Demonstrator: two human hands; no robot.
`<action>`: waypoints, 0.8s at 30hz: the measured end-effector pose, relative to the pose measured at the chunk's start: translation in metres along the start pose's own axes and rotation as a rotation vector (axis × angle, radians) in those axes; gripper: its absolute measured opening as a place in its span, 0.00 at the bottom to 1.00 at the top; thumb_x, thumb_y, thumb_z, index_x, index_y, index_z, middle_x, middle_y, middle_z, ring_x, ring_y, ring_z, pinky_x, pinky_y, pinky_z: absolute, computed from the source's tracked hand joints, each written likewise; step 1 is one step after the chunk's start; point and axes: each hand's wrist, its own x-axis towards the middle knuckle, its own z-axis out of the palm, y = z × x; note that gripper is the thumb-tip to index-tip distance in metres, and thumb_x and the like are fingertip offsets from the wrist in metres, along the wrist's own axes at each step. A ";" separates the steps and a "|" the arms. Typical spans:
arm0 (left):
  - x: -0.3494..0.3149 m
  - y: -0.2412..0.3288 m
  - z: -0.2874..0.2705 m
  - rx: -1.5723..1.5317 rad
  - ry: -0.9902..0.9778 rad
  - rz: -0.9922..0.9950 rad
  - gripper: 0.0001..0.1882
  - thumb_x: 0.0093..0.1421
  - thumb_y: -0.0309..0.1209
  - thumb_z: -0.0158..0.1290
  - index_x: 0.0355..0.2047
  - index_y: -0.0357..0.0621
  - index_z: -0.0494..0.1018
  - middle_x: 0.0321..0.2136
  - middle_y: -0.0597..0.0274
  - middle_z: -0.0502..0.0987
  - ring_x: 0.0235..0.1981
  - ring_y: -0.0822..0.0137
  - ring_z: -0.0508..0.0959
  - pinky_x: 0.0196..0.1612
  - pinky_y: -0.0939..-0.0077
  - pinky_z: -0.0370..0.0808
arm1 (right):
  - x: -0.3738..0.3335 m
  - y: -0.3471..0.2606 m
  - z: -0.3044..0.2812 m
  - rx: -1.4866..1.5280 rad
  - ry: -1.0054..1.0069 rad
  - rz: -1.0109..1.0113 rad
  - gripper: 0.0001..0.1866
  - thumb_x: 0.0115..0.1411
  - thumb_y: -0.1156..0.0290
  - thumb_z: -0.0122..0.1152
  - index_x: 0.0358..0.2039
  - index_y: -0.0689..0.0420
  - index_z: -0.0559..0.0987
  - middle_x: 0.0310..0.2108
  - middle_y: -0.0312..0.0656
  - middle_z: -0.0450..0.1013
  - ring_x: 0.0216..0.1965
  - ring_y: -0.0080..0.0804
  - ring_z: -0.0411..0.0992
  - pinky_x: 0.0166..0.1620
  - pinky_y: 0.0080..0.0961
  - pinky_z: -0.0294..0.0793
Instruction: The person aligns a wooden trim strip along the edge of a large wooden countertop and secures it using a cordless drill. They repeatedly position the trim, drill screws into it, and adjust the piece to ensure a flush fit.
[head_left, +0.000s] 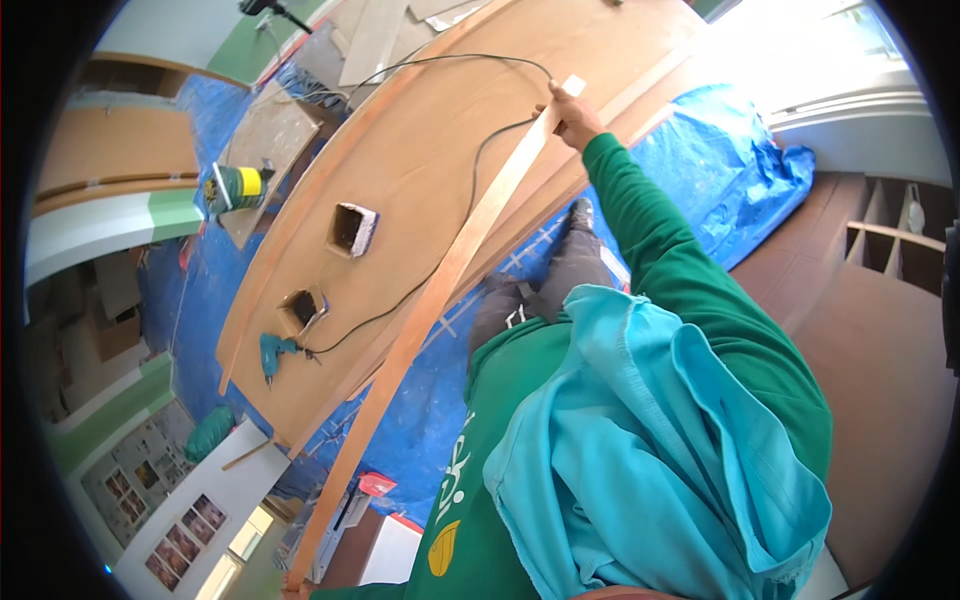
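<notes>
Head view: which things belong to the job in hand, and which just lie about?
Job: 
long flat wooden strip
right hand, gripping one end
left hand, at the other
likely curved tan wooden panel

Lying about, apparently:
teal drill
green cylindrical container

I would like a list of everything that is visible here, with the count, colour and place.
wooden strip: one, light brown, slanting across the centre
wooden panel: one, tan, upper centre
drill: one, teal, on the panel's left end
cable: one, dark, across the panel
open boxes: two, brown and whitish, on the panel
container: one, green and yellow, left of the panel
sheeting: uncountable, blue, around the panel
photo prints: several, reddish-brown, lower left
window: one, white, upper right
cloth: one, turquoise, lower centre-right
legs: two, dark, below the panel
right hand: one, green sleeve, gripping the strip's upper end
left hand: one, green sleeve, strip's lower end, mostly hidden
</notes>
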 end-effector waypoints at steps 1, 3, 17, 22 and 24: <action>-0.001 0.004 0.012 -0.016 -0.026 0.039 0.16 0.61 0.32 0.62 0.43 0.30 0.77 0.40 0.46 0.82 0.42 0.53 0.82 0.47 0.58 0.79 | -0.004 0.002 -0.011 0.035 0.028 -0.009 0.32 0.65 0.59 0.72 0.57 0.70 0.70 0.41 0.57 0.78 0.39 0.50 0.82 0.39 0.46 0.88; -0.012 0.006 0.035 -0.066 -0.088 0.152 0.16 0.61 0.31 0.62 0.43 0.31 0.77 0.39 0.46 0.82 0.42 0.53 0.82 0.47 0.58 0.78 | -0.026 -0.001 -0.027 0.044 0.108 -0.015 0.26 0.65 0.67 0.71 0.55 0.71 0.72 0.39 0.56 0.79 0.37 0.50 0.82 0.38 0.46 0.88; -0.239 0.257 0.262 -1.037 -1.075 -1.229 0.17 0.61 0.41 0.66 0.42 0.43 0.77 0.36 0.59 0.79 0.40 0.60 0.80 0.50 0.63 0.84 | 0.024 -0.132 -0.210 -0.451 0.400 -0.108 0.22 0.63 0.65 0.72 0.50 0.68 0.80 0.43 0.53 0.81 0.41 0.47 0.83 0.43 0.45 0.87; -0.309 0.345 0.277 -1.088 -1.007 -1.004 0.23 0.62 0.42 0.66 0.52 0.43 0.75 0.46 0.54 0.78 0.50 0.57 0.78 0.52 0.63 0.84 | 0.109 -0.197 -0.256 -0.637 0.251 0.024 0.27 0.68 0.55 0.66 0.54 0.68 0.77 0.47 0.57 0.79 0.45 0.49 0.82 0.45 0.46 0.87; -0.339 0.383 0.286 -1.059 -0.963 -1.000 0.25 0.63 0.41 0.65 0.56 0.44 0.74 0.50 0.52 0.76 0.54 0.56 0.77 0.53 0.63 0.84 | 0.136 -0.210 -0.258 -0.691 0.245 0.015 0.29 0.68 0.54 0.67 0.56 0.68 0.75 0.46 0.58 0.79 0.44 0.50 0.82 0.46 0.48 0.86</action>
